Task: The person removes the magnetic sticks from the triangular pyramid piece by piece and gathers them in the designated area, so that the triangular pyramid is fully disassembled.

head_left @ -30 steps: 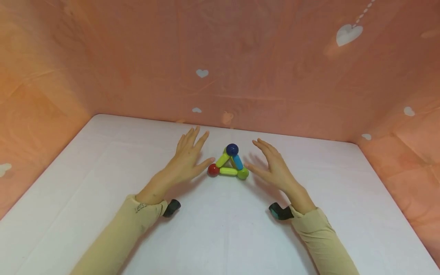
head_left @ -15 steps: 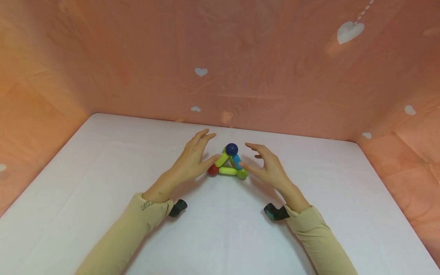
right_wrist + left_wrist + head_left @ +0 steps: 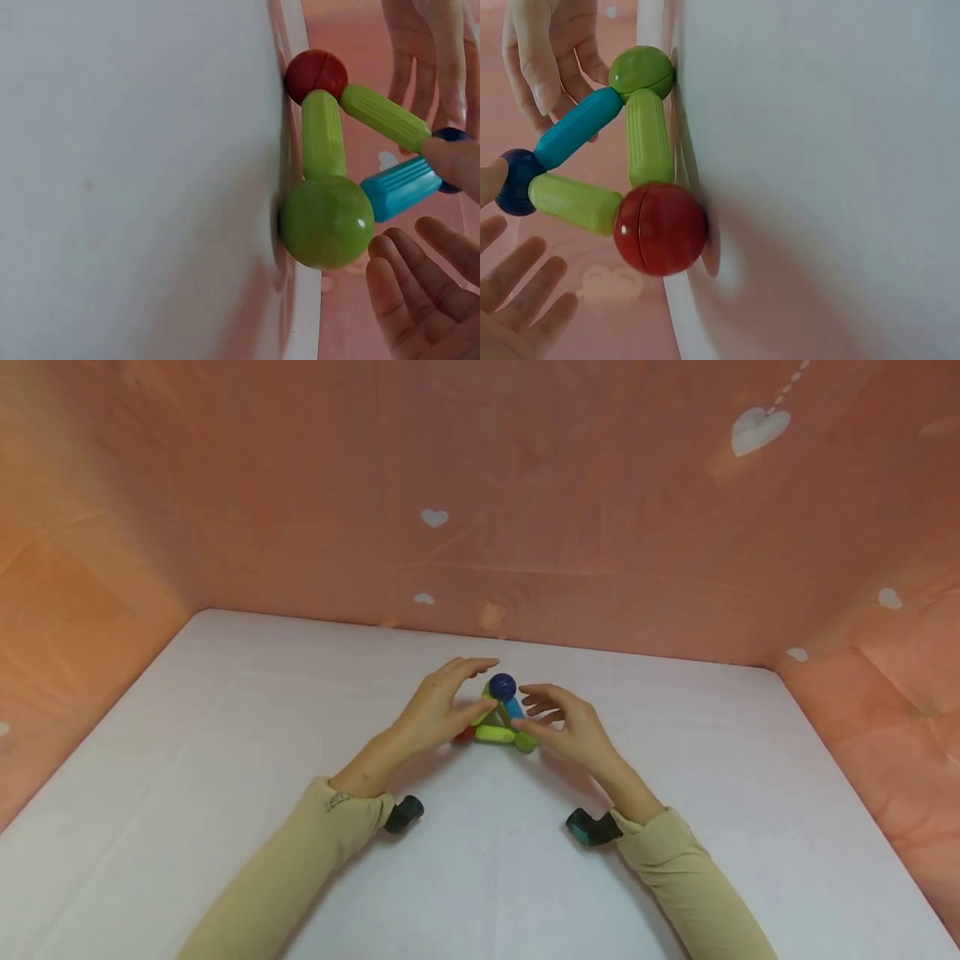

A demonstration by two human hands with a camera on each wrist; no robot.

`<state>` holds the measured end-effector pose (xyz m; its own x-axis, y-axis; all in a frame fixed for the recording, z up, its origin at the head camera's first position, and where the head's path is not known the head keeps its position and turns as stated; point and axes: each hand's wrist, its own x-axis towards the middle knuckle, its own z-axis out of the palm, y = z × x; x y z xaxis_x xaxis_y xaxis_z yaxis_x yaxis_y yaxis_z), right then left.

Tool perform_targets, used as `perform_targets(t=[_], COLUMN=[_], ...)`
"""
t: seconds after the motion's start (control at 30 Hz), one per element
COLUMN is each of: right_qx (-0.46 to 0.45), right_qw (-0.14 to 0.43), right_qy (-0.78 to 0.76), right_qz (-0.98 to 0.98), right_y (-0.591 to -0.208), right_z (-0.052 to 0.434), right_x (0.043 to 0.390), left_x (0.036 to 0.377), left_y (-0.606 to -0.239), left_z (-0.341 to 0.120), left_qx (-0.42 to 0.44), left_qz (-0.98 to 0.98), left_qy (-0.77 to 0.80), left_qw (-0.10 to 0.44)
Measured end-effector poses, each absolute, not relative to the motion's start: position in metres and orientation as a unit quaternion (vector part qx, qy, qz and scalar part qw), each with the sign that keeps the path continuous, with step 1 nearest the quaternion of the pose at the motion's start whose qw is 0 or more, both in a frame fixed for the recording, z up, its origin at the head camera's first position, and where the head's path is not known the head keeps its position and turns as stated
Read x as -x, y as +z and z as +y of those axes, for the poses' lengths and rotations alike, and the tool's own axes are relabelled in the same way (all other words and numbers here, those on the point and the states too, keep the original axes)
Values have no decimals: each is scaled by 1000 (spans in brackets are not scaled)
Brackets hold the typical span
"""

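A triangle of magnetic rods and balls stands upright on the white table. Its navy ball (image 3: 502,686) is on top, with a red ball (image 3: 660,229) at the lower left and a green ball (image 3: 326,223) at the lower right. Lime rods (image 3: 495,734) form the base and left side; a blue rod (image 3: 579,127) makes the right side. My left hand (image 3: 435,710) curves loosely around the left side, its thumb overlapping the lime rod in the head view. Opposite it, my right hand (image 3: 573,727) has loosely bent fingers beside the blue rod, thumb in front.
Behind and at both sides of the white table (image 3: 480,877) hangs a peach cloth (image 3: 585,510) with white hearts. A black wrist camera (image 3: 403,815) sits at the left cuff, and another black camera (image 3: 592,827) at the right cuff.
Both hands have moved inward from either side, closer around the triangle, and their fingers have bent more. The triangle keeps its place on the table.
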<state>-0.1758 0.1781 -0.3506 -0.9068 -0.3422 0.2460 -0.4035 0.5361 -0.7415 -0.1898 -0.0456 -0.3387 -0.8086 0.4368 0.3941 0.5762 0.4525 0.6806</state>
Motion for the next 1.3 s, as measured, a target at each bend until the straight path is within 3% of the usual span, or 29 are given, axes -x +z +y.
perform_targets(t=[0.77, 1.1, 1.3], right_qx=[-191, -192, -174], right_qw=[50, 72, 75], right_qy=[411, 401, 420], right_qz=[-890, -893, -887], right_y=[-351, -352, -352], right_z=[166, 166, 172], right_x=[177, 177, 173], left_x=[192, 192, 193], left_y=[-336, -336, -334], left_z=[-30, -28, -34], left_qx=[331, 311, 254], left_qz=[-831, -830, -835], left_qy=[-442, -460, -485], left_qw=[62, 56, 53])
